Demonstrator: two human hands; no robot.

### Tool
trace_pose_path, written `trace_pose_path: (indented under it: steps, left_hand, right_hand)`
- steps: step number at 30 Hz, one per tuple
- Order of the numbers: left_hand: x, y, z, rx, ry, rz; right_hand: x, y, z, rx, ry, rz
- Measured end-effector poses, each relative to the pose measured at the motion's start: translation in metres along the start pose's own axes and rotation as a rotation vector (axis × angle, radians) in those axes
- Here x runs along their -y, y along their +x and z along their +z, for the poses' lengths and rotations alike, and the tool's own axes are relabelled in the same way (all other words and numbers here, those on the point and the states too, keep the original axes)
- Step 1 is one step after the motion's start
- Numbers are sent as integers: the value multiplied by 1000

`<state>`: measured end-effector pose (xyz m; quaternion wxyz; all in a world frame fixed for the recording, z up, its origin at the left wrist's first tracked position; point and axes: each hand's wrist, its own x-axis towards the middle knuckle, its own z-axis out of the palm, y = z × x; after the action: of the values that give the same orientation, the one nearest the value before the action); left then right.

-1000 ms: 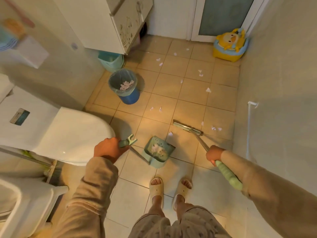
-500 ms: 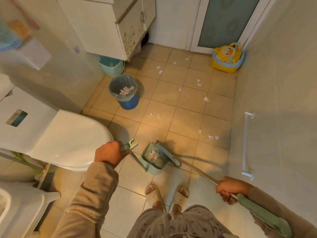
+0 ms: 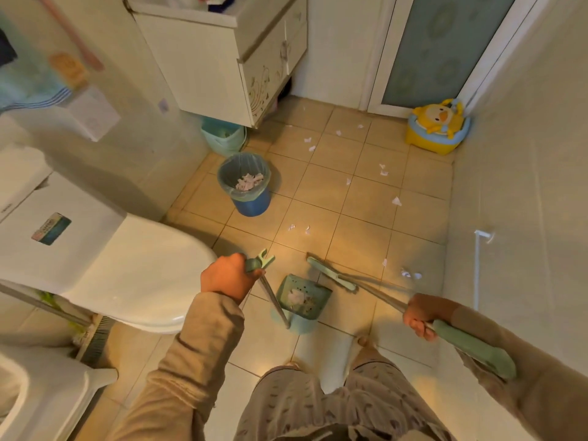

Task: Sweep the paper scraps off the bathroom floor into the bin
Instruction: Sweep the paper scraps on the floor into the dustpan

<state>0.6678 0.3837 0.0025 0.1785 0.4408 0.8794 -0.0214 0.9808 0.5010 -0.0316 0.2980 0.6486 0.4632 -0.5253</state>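
Observation:
My left hand (image 3: 227, 276) grips the top of a long-handled green dustpan (image 3: 300, 302), which stands on the tiled floor in front of my feet with scraps inside. My right hand (image 3: 420, 316) holds the green broom handle; the broom head (image 3: 331, 276) rests on the floor just right of and beyond the dustpan. White paper scraps (image 3: 409, 274) lie right of the broom, and several more (image 3: 396, 201) are scattered toward the door. The blue bin (image 3: 246, 186), lined with a bag and holding paper, stands beyond the dustpan to the left.
A white toilet (image 3: 133, 275) fills the left side. A vanity cabinet (image 3: 222, 62) hangs above a teal basket (image 3: 222, 138). A yellow duck potty (image 3: 437, 127) sits in the far right corner by the door (image 3: 439, 49). The wall runs along the right.
The broom head has swung away from the dustpan mouth, out to the right and forward. My right hand rose and moved in. The dustpan and left hand stayed put.

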Motion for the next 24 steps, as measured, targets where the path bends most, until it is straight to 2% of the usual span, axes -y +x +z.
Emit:
trace_pose_path:
  steps: [4, 7, 15, 24]
  left_hand:
    - [-13, 19, 2, -14, -54, -89]
    - [-28, 32, 2, -39, -82, -155]
    - [-77, 70, -2, -55, -74, -247]
    - [-79, 91, -10, 9, -38, -340]
  right_hand:
    - [36, 11, -40, -103, -34, -116]
    - [63, 19, -77, -94, -64, -152]
    - [157, 56, -178, -128, -422, -218]
    - [221, 74, -194, -156, -772, -284]
